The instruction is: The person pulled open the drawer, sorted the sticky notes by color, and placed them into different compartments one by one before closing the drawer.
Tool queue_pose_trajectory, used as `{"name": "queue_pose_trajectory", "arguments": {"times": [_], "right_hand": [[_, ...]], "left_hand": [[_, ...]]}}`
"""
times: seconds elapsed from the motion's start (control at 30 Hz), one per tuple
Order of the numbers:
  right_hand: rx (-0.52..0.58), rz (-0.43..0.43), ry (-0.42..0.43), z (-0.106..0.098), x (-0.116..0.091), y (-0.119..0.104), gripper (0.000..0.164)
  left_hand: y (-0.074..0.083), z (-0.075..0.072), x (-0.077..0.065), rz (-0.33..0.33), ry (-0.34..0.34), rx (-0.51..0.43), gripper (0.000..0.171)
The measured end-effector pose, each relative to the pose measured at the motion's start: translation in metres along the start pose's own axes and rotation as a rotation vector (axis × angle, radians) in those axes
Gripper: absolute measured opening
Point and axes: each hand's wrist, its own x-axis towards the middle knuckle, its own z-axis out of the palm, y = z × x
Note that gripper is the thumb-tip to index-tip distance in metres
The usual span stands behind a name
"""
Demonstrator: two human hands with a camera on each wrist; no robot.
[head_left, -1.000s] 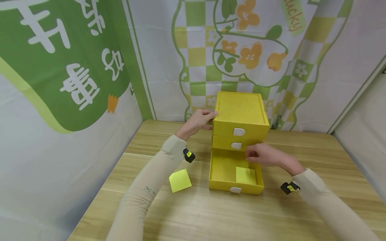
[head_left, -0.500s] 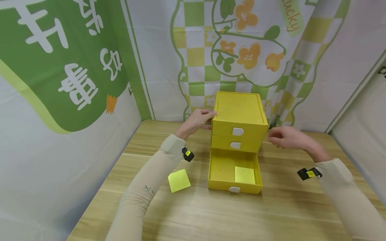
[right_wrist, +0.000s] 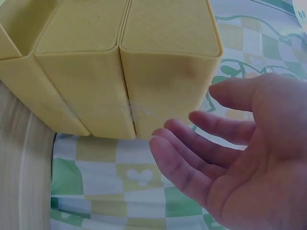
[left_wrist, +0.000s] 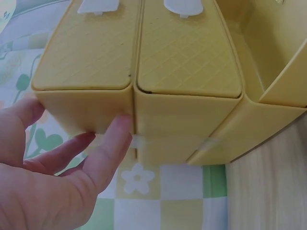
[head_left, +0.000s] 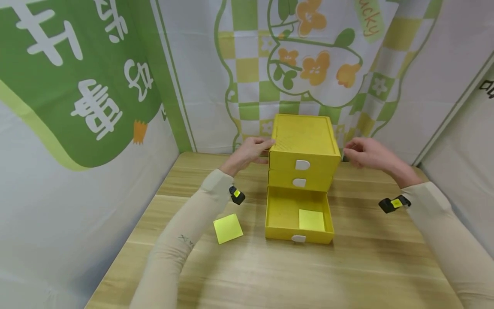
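Observation:
A yellow three-drawer storage box (head_left: pixel 302 134) stands near the back of the table. Its bottom drawer (head_left: pixel 278 233) is pulled out, while the upper two are closed. My left hand (head_left: pixel 248 153) rests on the box's left side near the top; in the left wrist view the thumb lies at the top edge and fingertips (left_wrist: pixel 123 123) touch the side wall. Beside the top right side is my right hand (head_left: pixel 368 155), its fingers loosely bent and holding nothing. A yellow sticky note (head_left: pixel 311 220) lies in the pulled-out drawer. Another sticky note (head_left: pixel 228 228) lies on the table to its left.
The wooden table (head_left: pixel 293 274) extends in front of the box and to both sides. A printed cloth (head_left: pixel 247 90) hangs close behind it, and more cloth covers the left and right sides. White tabs (head_left: pixel 302 165) mark the drawer fronts.
My right hand has moved from above the pulled-out drawer, outward and up to the box's upper right side. The left hand keeps its place on the box. The view has shifted slightly.

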Motion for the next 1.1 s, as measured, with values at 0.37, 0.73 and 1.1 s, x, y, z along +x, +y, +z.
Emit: {"name": "queue_pose_trajectory", "arguments": {"times": [0.37, 0.73, 1.1], "right_hand": [[0.145, 0.06, 0.047, -0.002, 0.016, -0.006, 0.068], [0.363, 0.088, -0.078, 0.008, 0.029, -0.001, 0.075], [0.432, 0.09, -0.086, 0.011, 0.026, -0.002, 0.074]], "left_hand": [[-0.006, -0.023, -0.018, -0.007, 0.02, 0.097, 0.046], [-0.044, -0.029, -0.045, -0.048, -0.087, 0.272, 0.049], [-0.08, -0.029, -0.064, -0.059, -0.124, 0.378, 0.046]]}}
